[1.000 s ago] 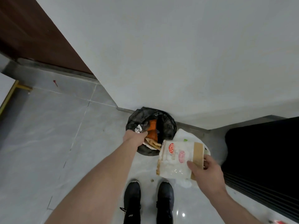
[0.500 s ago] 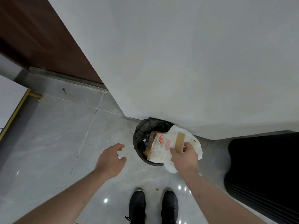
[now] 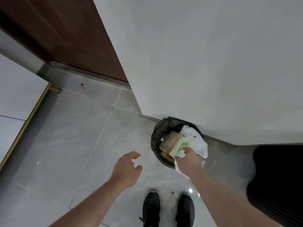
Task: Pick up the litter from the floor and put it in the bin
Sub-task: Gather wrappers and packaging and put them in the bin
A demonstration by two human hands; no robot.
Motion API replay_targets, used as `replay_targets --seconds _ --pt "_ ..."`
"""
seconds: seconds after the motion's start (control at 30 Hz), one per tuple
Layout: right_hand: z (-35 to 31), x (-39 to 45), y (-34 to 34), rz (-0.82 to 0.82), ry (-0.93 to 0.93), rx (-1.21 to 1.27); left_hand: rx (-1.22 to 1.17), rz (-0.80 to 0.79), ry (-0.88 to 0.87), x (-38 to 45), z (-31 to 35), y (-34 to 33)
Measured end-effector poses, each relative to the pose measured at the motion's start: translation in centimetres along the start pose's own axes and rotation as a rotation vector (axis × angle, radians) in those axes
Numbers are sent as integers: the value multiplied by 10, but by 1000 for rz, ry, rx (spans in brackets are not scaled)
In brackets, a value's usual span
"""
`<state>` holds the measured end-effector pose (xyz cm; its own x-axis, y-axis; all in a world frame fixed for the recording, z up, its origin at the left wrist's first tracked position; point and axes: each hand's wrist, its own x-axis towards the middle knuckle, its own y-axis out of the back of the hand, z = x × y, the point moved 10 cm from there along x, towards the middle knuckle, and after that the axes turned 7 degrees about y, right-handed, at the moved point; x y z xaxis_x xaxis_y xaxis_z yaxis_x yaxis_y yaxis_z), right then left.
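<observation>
Crumpled white plastic litter (image 3: 193, 141) sits atop the full, black-lined bin (image 3: 157, 135).

bin (image 3: 155, 138) against wall (image 3: 213, 63) | bag (image 3: 195, 141) over bin | shoes (image 3: 151, 208) before bin

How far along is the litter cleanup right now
Done: the bin already holds wrappers. In hand: the right hand grips the white plastic bag at the bin's mouth; the left hand is empty. Left: letting go, plus a small crumb between the shoes.
</observation>
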<state>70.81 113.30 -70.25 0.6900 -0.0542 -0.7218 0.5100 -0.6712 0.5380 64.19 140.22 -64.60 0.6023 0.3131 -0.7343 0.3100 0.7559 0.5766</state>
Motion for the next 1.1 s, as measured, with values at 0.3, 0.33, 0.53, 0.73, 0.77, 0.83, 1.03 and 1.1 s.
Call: replay_targets --seconds 0.3,0.33,0.53,0.73,0.77,0.83,1.03,1.1 --pt "27 -103 64 23 0 39 91 -75 -108 -85 45 10" --pt "34 -113 68 21 -22 42 107 -78 -123 -93 51 11" --pt "80 -112 67 52 -57 33 204 -102 -226 -99 76 -13" --pt "155 -30 52 86 -99 -11 388 -220 -383 -48 99 -122" --pt "173 -12 48 93 -110 -29 404 -248 -402 -35 102 -145" --pt "205 23 36 93 -122 -86 384 -317 -408 -5 105 -190" --pt "291 114 -18 1 -137 -121 155 -411 -276 107 106 -266" --pt "311 137 -35 -32 -144 -115 171 -416 -263 143 108 -274"
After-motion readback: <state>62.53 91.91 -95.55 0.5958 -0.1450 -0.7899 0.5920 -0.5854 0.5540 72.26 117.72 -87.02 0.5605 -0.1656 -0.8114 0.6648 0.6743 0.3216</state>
